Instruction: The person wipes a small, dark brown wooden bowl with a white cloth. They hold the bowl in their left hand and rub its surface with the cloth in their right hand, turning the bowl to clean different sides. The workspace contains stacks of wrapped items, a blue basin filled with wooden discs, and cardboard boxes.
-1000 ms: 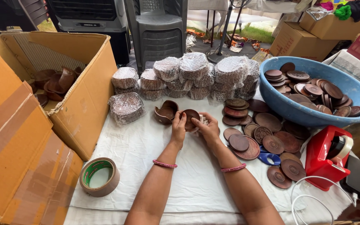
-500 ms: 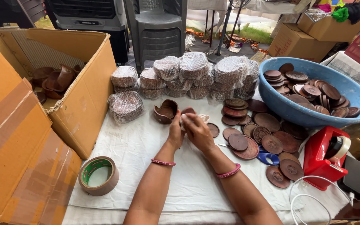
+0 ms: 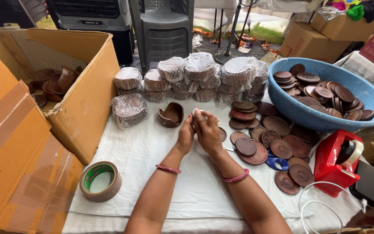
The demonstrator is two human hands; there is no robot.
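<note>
Pinching small whitish item point(image 3: 198, 112) betw. both hands, left point(image 3: 185, 138) & right point(image 3: 207, 132) pressed close, over white-clothed counter point(image 3: 152, 147). Brown bowl point(image 3: 171, 115) just beside; wrapped stacks point(image 3: 195, 76) behind, brown discs point(image 3: 260, 138) & blue tub point(image 3: 325, 117) to right, tape roll point(image 3: 100, 181) near left. Item mostly hidden by fingers, can't tell what.

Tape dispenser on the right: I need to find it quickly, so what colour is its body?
Red. The tape dispenser shows clearly in the head view.

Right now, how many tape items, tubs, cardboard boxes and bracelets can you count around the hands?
Brown tape roll: 1
Red tape dispenser: 1
Blue tub: 1
Open cardboard boxes on the table: 1
Pink bracelets: 2
Total: 6
</note>
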